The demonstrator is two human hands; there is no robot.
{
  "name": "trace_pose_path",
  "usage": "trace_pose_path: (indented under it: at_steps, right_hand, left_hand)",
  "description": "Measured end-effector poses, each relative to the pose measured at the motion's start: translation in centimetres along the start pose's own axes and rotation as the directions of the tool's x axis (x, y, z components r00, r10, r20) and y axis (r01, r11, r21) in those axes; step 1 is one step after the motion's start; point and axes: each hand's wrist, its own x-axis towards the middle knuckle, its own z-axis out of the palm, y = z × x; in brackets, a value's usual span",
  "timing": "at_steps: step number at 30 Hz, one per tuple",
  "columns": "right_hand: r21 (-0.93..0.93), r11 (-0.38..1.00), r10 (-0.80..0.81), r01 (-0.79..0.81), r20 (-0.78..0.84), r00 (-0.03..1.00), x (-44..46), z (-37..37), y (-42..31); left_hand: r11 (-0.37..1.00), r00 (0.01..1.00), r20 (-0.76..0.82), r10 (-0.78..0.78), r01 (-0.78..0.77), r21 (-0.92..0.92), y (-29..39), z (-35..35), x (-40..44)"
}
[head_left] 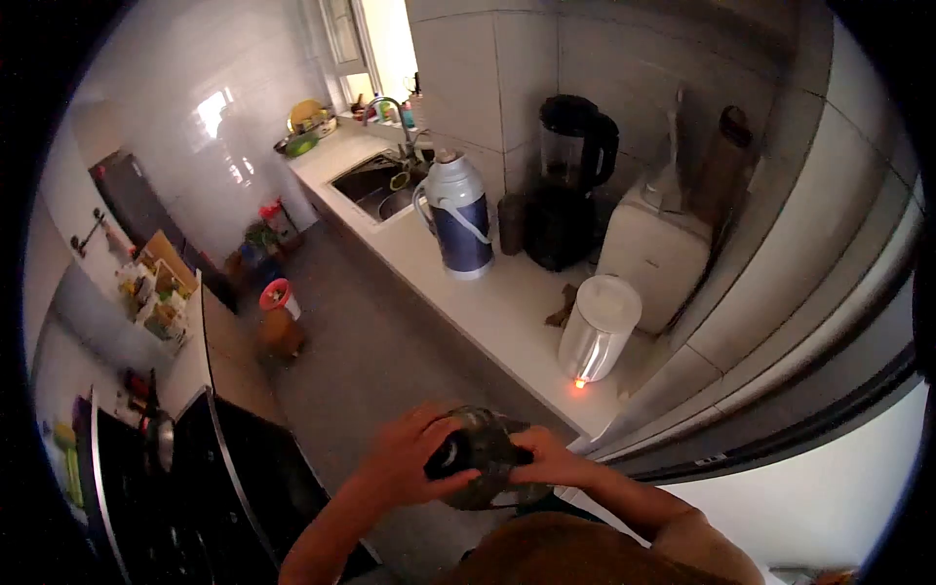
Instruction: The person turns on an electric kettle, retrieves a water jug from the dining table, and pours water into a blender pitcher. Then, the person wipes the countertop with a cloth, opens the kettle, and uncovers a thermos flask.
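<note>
In front of my body I hold a see-through glass pot with dark parts, over the floor beside the counter. My left hand, slightly blurred, wraps round a black part on its left side. On the right, my right hand closes on a dark piece that looks like its handle. Whatever is inside the pot is too dim to make out. Closest to my hands on the counter is a shiny metal canister-shaped appliance with a glowing orange light at its base.
The white counter carries a blue-and-white thermos flask, a black blender and a white boxy appliance. Farther along is a sink with a tap. A black stovetop lies left; a pink-rimmed bin stands on the floor.
</note>
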Motion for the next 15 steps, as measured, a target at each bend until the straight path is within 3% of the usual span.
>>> trace_pose_path:
  at_steps: [3, 6, 8, 12, 13, 15]
  right_hand:
    - [0.102, 0.992, -0.070, 0.074, -0.047, 0.996, 4.3, -0.3, 1.4]
    - [0.181, 0.972, -0.139, 0.152, -0.084, 0.987, 8.5, -2.0, 2.4]
    - [0.227, 0.963, -0.103, 0.144, -0.181, 0.978, 10.6, -2.8, 2.7]
    - [0.127, 0.973, -0.151, 0.192, -0.279, 0.948, 15.1, -4.8, 6.3]
    - [0.261, 0.963, 0.028, 0.068, -0.348, 0.937, 15.9, -4.4, 8.3]
    - [0.410, 0.911, 0.228, -0.052, -0.393, 0.891, 17.2, -5.0, 10.2]
  left_hand:
    - [0.994, 0.994, 0.054, -0.099, 0.102, -0.048, -4.6, 0.2, 1.0]
    - [0.994, 0.999, 0.025, 0.043, -0.046, 0.096, -8.6, -0.2, 4.6]
    - [0.998, 0.999, 0.047, 0.012, -0.015, 0.068, -11.0, 0.1, 6.6]
    - [1.000, 0.999, 0.046, -0.009, 0.009, 0.008, -16.0, 1.6, 10.9]
    - [1.000, 0.998, 0.058, -0.003, 0.003, 0.002, -17.4, 2.4, 11.8]
    - [0.998, 1.000, -0.025, -0.009, 0.008, -0.059, -19.3, 3.9, 13.7]
